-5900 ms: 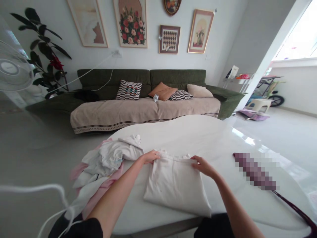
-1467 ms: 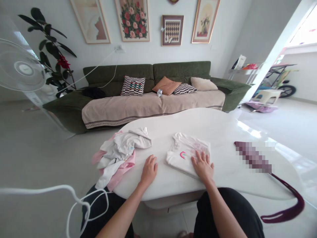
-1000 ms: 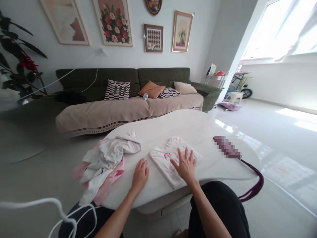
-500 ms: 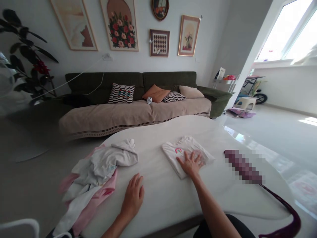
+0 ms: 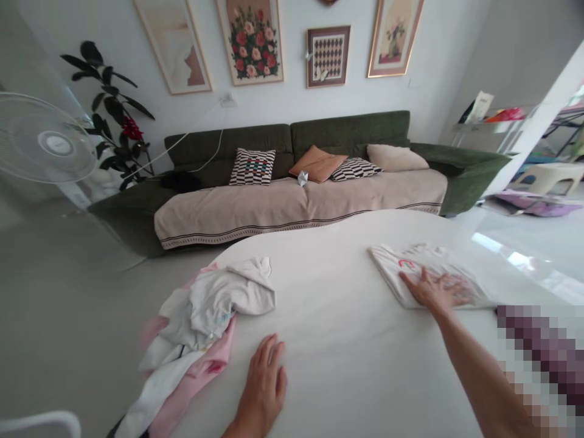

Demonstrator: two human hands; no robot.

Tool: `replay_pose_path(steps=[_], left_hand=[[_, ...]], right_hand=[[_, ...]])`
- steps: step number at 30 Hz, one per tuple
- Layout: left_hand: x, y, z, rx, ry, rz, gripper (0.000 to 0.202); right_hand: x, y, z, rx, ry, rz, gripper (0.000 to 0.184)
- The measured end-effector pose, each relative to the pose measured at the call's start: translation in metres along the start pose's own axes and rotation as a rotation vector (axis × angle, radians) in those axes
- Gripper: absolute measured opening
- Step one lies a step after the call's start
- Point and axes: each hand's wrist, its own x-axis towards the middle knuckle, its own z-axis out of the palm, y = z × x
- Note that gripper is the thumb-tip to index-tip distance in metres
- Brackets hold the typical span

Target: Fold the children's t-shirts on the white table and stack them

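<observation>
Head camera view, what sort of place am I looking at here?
Most likely a living room in a home: a long green sofa with cushions along the wall, framed pictures hanging above it, and a white table in front.

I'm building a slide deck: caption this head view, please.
Right hand spread on a folded white shirt, left hand beside a rumpled pile of clothes.

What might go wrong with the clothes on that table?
The heaped clothes spill past the edge of the table, so they might slide off. The folded white shirt lies under the spread right hand; a push could crease it, or nudge it into the purple item nearby.
</observation>
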Motion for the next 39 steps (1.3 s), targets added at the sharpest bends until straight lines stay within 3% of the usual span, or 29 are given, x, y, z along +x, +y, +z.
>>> replay_pose_path(steps=[6, 9, 12, 16, 19, 22, 26, 31, 33, 35, 37, 39], left_hand=[[0.002, 0.005, -0.004, -0.024, -0.033, -0.033, 0.040], [0.003, 0.008, -0.007, -0.058, -0.053, -0.054, 0.040], [0.003, 0.012, -0.012, -0.084, -0.068, -0.082, 0.041], [0.002, 0.016, -0.018, -0.110, -0.080, -0.106, 0.040], [0.001, 0.017, -0.019, -0.137, -0.073, -0.109, 0.042], [0.000, 0.014, -0.015, -0.151, -0.064, -0.100, 0.047], [-0.003, 0.008, -0.008, -0.224, -0.072, -0.101, 0.044], [-0.005, 0.006, -0.011, -0.282, -0.076, -0.119, 0.040], [-0.004, 0.007, -0.014, -0.274, -0.051, -0.106, 0.039], [-0.004, 0.009, -0.016, -0.247, -0.026, -0.094, 0.040], [-0.003, 0.009, -0.017, -0.226, -0.023, -0.087, 0.039], [-0.003, 0.008, -0.017, -0.217, -0.022, -0.077, 0.038]], right_hand=[[-0.045, -0.004, 0.013, -0.066, -0.091, -0.232, 0.082], [-0.063, -0.007, 0.014, -0.095, -0.142, -0.232, 0.080], [-0.095, -0.026, 0.011, -0.120, -0.197, -0.229, 0.076], [-0.187, -0.078, 0.007, -0.190, -0.264, -0.481, 0.065], [-0.260, -0.124, -0.001, -0.110, -0.392, -0.766, 0.052], [-0.312, -0.176, -0.014, 0.008, -0.442, -1.009, 0.042], [-0.352, -0.241, -0.024, 0.153, -0.337, -1.158, 0.056], [-0.364, -0.286, -0.037, 0.218, -0.291, -1.078, 0.026], [-0.353, -0.287, -0.053, 0.271, -0.231, -1.004, 0.030], [-0.333, -0.273, -0.075, 0.326, -0.153, -0.927, 0.036], [-0.310, -0.237, -0.097, 0.438, -0.058, -0.872, 0.040], [-0.292, -0.180, -0.112, 0.582, 0.025, -0.859, 0.042]])
